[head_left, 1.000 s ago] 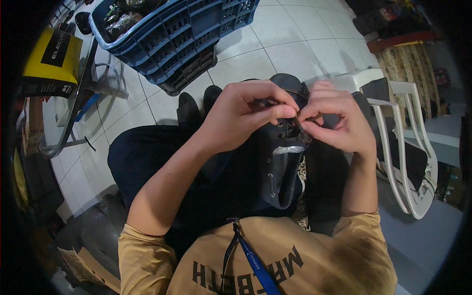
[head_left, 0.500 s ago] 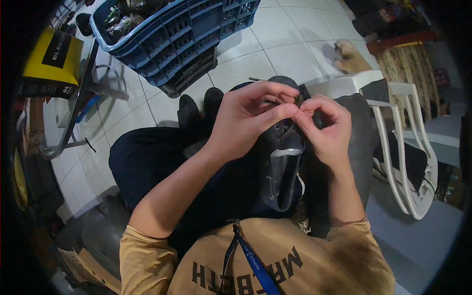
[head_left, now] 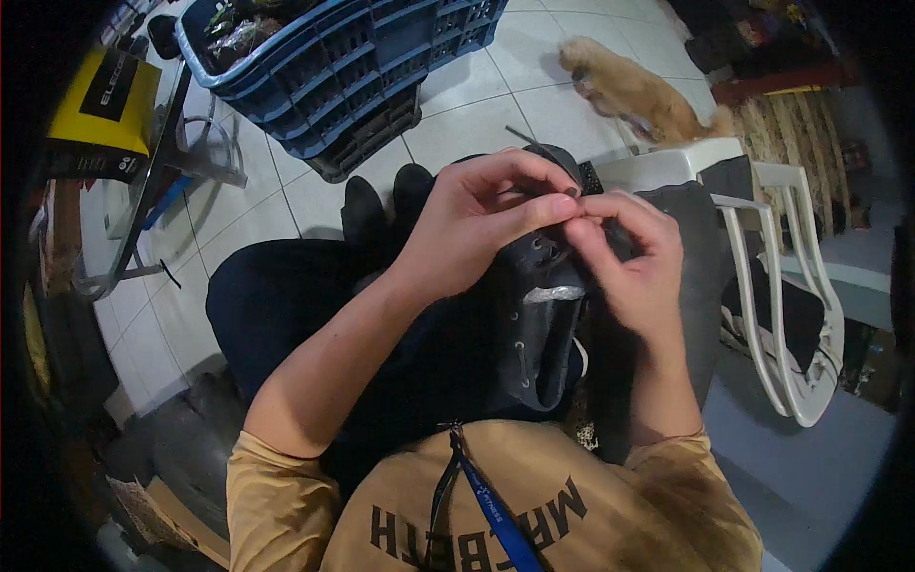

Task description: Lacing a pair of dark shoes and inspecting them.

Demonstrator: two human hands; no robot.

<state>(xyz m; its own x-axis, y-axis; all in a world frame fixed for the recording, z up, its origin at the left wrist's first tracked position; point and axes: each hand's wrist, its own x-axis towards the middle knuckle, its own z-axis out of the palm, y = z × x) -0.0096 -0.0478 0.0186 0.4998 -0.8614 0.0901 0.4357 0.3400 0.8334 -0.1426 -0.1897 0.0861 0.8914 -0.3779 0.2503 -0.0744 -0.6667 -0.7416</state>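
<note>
in the head view, both hands come together near the middle of the frame, over the upper part of a dark shoe [head_left: 545, 319]. the left hand [head_left: 467, 214] has thumb and forefinger closed on a small dark piece [head_left: 574, 191], its other fingers curled; the right hand [head_left: 634, 243] is narrowed to a pinch at the left thumb's tip, and i cannot tell what, if anything, sits between its fingers. the shoe lies lengthwise just below the hands, its opening toward the bottom of the frame, eyelets showing along its left edge

to the upper left, the near edge of a blue crate [head_left: 357, 76] stands well apart from the hands, with pale floor tiles [head_left: 467, 119] between. on the right, the white chair [head_left: 701, 153] brings its front corner close to the right hand, so there is less room that way. at the upper right a tan furry animal [head_left: 639, 91] is on the tiles, just beyond that corner

the hands cover part of the shoe's upper, and its far end only peeps out above them. a thin dark strip [head_left: 519, 134] pokes up there, hard to make out. the crate is cut off by the top edge, and the dark fisheye rim swallows the outer side of a yellow and black package [head_left: 105, 110] at the upper left
</note>
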